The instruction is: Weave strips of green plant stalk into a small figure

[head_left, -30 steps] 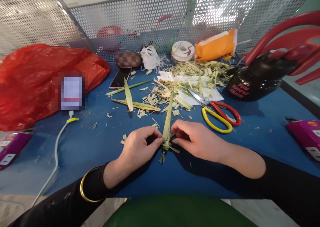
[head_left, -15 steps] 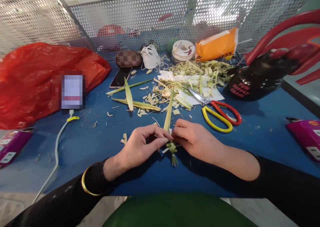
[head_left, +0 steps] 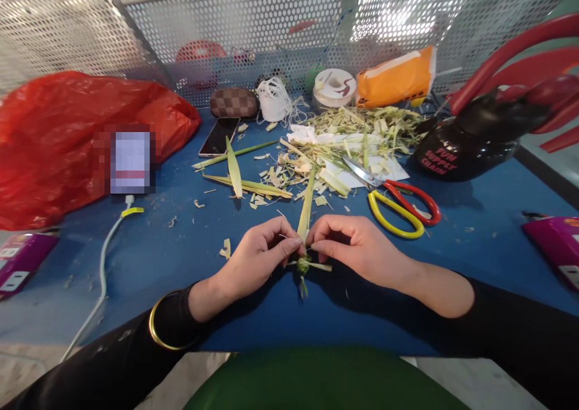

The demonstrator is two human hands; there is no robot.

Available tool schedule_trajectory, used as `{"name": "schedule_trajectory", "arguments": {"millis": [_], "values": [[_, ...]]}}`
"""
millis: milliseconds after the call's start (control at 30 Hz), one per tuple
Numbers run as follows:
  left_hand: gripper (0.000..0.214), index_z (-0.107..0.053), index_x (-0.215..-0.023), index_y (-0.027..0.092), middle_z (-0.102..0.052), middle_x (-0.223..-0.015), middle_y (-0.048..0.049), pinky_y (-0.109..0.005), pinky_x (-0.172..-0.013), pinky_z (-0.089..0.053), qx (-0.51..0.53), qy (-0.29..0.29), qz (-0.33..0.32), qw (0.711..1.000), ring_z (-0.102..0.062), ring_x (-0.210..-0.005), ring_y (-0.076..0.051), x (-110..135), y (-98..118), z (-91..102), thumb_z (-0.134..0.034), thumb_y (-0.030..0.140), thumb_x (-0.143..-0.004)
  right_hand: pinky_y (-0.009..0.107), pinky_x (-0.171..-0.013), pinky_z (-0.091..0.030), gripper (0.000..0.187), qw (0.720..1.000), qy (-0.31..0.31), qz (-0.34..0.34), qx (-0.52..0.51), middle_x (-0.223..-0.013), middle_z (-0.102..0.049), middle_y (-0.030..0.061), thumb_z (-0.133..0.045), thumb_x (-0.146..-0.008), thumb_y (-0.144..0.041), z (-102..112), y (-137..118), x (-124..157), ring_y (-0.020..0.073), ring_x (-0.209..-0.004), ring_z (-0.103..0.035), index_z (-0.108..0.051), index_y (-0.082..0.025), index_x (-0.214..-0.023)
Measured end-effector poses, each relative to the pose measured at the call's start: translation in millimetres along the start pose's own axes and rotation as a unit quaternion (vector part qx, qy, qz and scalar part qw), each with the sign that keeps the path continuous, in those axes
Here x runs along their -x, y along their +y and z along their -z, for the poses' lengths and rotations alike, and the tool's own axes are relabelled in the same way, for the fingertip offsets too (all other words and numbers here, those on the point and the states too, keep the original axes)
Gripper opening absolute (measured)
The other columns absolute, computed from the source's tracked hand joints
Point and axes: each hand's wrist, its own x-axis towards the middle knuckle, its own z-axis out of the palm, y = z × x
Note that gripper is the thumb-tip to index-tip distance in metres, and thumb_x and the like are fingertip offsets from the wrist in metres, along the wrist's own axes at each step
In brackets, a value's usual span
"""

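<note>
Between my two hands is a small woven leaf piece (head_left: 303,266), green and knotted, with short strips sticking out at its sides and a frayed lower end. A long pale leaf blade (head_left: 308,202) runs up from it, away from me. My left hand (head_left: 256,256) pinches the piece from the left, just above the knot. From the right, my right hand (head_left: 364,250) pinches at the same spot with thumb and fingertips. The fingertips partly cover the join. Scissors (head_left: 398,202) with one yellow and one red handle lie beyond my right hand.
Leaf scraps (head_left: 362,123) are heaped at the back. Loose leaves (head_left: 233,169), a phone (head_left: 219,137), white string (head_left: 274,99), a ribbon roll (head_left: 335,87) and an orange packet (head_left: 395,78) lie nearby. A black bottle (head_left: 461,151) stands right; a red bag (head_left: 67,138) lies left.
The woven piece has shifted slightly left and turned, with a strip now pointing right. My right fingers have moved a little left, and their pinch shows more openly.
</note>
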Motion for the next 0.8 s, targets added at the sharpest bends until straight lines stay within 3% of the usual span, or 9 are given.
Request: {"name": "schedule_trajectory", "arguments": {"millis": [133,300,467,800], "values": [[0.019,-0.056,-0.074,0.016,-0.059,-0.067,0.0005,-0.022,-0.051,-0.040,0.012,-0.004,0.014,1.000,-0.048,-0.055,-0.009,-0.2,0.2,-0.8,-0.058,0.031,-0.086,0.024,-0.059,-0.047,0.014,0.998,-0.039,-0.007,-0.050,-0.072,-0.058,-0.0004,-0.054,-0.087,-0.021,-1.5,-0.2,-0.6,0.0108,-0.061,-0.055,-0.052,-0.018,-0.074],[0.020,-0.055,-0.073,0.017,-0.063,-0.070,-0.0008,-0.023,-0.053,-0.040,0.027,-0.026,0.012,0.999,-0.048,-0.055,-0.009,1.1,-0.6,-1.4,-0.056,0.031,-0.087,0.022,-0.053,-0.041,0.014,0.995,-0.094,-0.008,0.016,-0.068,-0.050,-0.0033,-0.047,-0.090,-0.018,2.3,4.9,0.2,0.0098,-0.056,-0.047,-0.044,-0.021,-0.076],[0.020,-0.056,-0.072,0.017,-0.063,-0.070,-0.0006,-0.023,-0.053,-0.040,-0.011,-0.015,-0.003,1.000,-0.048,-0.055,-0.009,2.6,-3.5,-2.0,-0.056,0.029,-0.087,0.020,-0.057,-0.038,0.019,0.987,-0.105,0.052,0.114,-0.071,-0.048,-0.0043,-0.044,-0.088,-0.008,6.3,6.8,-0.1,0.0089,-0.061,-0.043,-0.042,-0.021,-0.076],[0.019,-0.057,-0.071,0.016,-0.061,-0.070,0.0003,-0.024,-0.066,-0.044,-0.027,-0.017,-0.002,0.999,-0.055,-0.068,-0.011,3.2,-2.6,-2.1,-0.056,0.025,-0.087,0.018,-0.057,-0.037,0.022,0.980,-0.124,0.070,0.136,-0.071,-0.048,-0.0048,-0.045,-0.084,-0.001,7.3,6.6,0.1,0.0082,-0.063,-0.042,-0.041,-0.021,-0.075]]}}
